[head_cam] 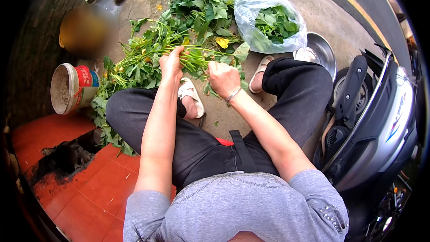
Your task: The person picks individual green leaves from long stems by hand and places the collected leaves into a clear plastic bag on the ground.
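My left hand (173, 62) is closed round a bunch of green leafy stems (198, 58) above the ground between my knees. Close to its right, my right hand (223, 77), with a bracelet at the wrist, has its fingers curled on the ends of the same stems. A large pile of leafy green vines (208, 3) lies beyond my hands and spreads to the left, with some yellow leaves in it. At the pile's right stands an open clear plastic bag (247, 23) with picked green leaves (277, 23) inside.
A metal basin (324, 48) sits partly behind the bag, near my right knee. A parked scooter (379, 124) stands close on the right. On the left a white bucket (69, 89) lies tipped beside red tiles (94, 188) with a broken, blackened hole. A road (376, 3) runs at the upper right.
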The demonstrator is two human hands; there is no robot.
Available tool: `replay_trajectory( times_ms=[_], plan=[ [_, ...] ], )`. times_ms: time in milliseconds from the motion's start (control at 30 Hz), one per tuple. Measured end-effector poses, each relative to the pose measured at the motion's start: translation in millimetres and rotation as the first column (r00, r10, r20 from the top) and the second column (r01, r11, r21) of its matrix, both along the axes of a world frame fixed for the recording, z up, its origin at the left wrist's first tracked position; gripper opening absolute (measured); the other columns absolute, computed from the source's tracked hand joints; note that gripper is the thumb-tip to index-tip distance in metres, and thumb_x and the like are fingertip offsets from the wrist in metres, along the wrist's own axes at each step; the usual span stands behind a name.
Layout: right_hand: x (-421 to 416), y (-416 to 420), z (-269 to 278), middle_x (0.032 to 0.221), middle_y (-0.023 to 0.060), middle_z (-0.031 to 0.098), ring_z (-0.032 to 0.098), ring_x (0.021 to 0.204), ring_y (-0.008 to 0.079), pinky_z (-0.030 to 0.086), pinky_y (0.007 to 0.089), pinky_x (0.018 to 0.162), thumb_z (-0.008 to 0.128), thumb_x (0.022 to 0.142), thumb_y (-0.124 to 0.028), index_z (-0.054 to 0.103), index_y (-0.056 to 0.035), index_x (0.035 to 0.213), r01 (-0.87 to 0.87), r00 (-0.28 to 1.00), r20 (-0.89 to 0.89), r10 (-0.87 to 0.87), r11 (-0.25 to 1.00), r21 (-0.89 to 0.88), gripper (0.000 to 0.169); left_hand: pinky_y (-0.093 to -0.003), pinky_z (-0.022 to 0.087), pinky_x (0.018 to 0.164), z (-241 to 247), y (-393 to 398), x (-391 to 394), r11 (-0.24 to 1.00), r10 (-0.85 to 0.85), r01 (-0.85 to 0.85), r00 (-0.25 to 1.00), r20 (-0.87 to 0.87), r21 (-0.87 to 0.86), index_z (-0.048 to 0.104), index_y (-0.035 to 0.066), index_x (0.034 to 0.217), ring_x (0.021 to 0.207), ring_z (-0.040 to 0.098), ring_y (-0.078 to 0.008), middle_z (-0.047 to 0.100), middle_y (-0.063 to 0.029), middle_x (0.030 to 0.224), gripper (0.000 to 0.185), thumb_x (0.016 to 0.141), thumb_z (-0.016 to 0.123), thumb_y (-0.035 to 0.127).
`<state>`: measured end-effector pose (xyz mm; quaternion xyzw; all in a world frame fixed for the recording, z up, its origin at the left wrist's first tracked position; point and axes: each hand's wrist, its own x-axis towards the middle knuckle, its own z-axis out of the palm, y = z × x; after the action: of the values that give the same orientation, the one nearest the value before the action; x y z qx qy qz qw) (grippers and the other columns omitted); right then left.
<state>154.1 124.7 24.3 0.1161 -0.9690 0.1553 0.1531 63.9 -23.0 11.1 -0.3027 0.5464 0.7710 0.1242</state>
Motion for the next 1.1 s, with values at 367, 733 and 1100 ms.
replay_trajectory(
  times_ms=[367,733,1100],
  plan=[
    [-10,52,25,0.066,0.0110,0.058,0.058,0.059,0.0241,0.045,0.0317,0.055,0.064,0.078,-0.016,0.055,-0.0049,0.083,-0.085,0.893,0.261,0.367,0.707,-0.702,0.015,-0.0247,0.047,0.054,-13,-21,-11,0.998,0.022,-0.021,1.000,-0.006,0.059,0.059,-0.001,0.085,0.062,0.060,-0.0162,0.063,-0.0092,0.074,0.014,0.078,0.067,0.008],
    [-19,76,22,0.077,0.0013,0.057,0.049,0.074,0.0089,0.041,0.0240,0.069,0.058,0.086,-0.017,0.053,-0.0015,0.087,0.221,0.749,0.437,0.499,0.434,-0.874,0.017,-0.0231,0.043,0.048,-5,-12,-5,0.996,0.009,-0.008,1.000,-0.015,0.085,0.059,0.002,0.087,0.057,0.059,-0.0145,0.065,-0.0104,0.074,0.013,0.078,0.066,0.009],
    [-12,25,7,0.070,0.0147,0.060,0.060,0.067,0.0312,0.046,0.0387,0.061,0.069,0.072,-0.022,0.059,-0.0054,0.083,0.054,0.906,0.401,0.138,0.900,-0.432,0.022,-0.0265,0.049,0.054,-11,-1,1,0.991,-0.027,0.028,1.000,-0.011,0.131,0.058,-0.002,0.090,0.062,0.062,-0.0178,0.063,-0.0108,0.077,0.014,0.079,0.064,0.005]
  ],
)
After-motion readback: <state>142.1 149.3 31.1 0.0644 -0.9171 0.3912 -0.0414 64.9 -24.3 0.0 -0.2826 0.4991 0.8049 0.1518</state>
